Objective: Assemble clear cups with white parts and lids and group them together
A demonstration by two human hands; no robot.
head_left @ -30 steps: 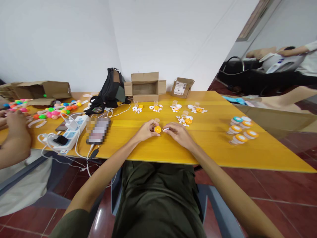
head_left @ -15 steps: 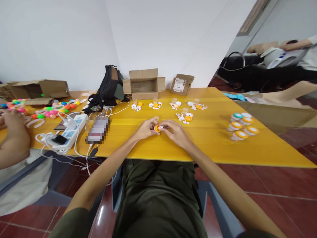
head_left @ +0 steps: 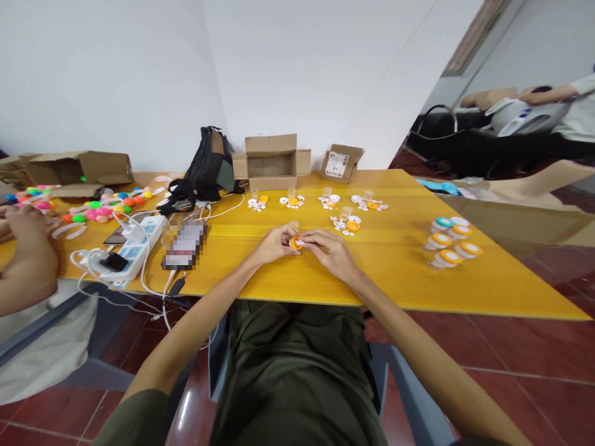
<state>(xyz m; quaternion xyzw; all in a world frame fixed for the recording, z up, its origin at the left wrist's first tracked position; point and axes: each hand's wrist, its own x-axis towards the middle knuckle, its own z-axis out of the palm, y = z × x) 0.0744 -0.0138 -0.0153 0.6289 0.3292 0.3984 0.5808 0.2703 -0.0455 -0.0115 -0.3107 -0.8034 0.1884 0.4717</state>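
Observation:
My left hand (head_left: 274, 244) is closed around the rim of a small orange cap (head_left: 295, 245), holding it tilted above the yellow table. My right hand (head_left: 331, 253) meets it from the other side. Its thumb and forefinger pinch a small white piece (head_left: 301, 242) at the cap's opening; the fingers partly cover that piece. Just behind the left fingertips stands a small clear cup (head_left: 294, 225). Farther back, an orange cap (head_left: 353, 227) lies with small white pieces (head_left: 341, 224) and another clear cup (head_left: 346, 212).
Several similar groups of parts (head_left: 292, 201) line the table's back. On the right stand several capped jars (head_left: 447, 257). An open carton (head_left: 272, 167), a small box (head_left: 341, 164) and a black backpack (head_left: 209, 161) are behind. Leftward are a phone (head_left: 185, 246), a power strip (head_left: 139, 248) and a co-worker's arm (head_left: 32, 248).
The white piece in my right fingers has moved from the orange cap's edge to over its opening. My left hand keeps its hold. The whole view has shifted slightly.

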